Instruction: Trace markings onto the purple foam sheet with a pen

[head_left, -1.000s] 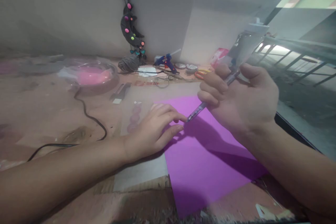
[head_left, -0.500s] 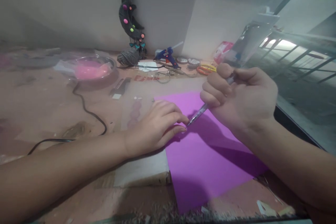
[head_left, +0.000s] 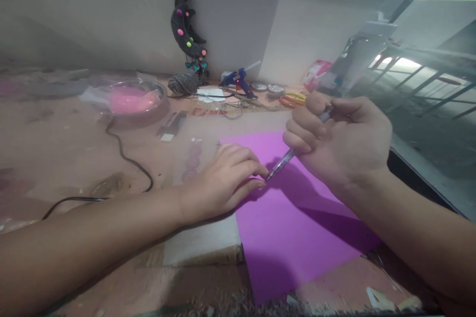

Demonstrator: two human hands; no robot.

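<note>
A purple sheet (head_left: pixel 286 237) lies at an angle over a pale board (head_left: pixel 204 240). My left hand (head_left: pixel 226 178) rests on the sheet's left part, its index finger and thumb stretched out with a gap between them. Their tips come right up to the point of a slim pen (head_left: pixel 281 163), which slants down onto the sheet. My right hand (head_left: pixel 338 138) is closed around the pen's upper part, palm side showing and thumb near its top end. Whether the left fingertips touch the pen, I cannot tell.
Behind the sheet lie a blue glue gun (head_left: pixel 239 80), grey yarn (head_left: pixel 183 82) and orange-yellow scissors (head_left: pixel 292 99). A clear bowl (head_left: pixel 161 96) with pink stuff stands left, above a black cord (head_left: pixel 122 153). A black crescent ornament (head_left: pixel 180 34) hangs on the wall.
The pen tip and left fingertips have shifted slightly down the sheet, moving together. The camera view has tilted a little. My right hand keeps its grip on the pen.
</note>
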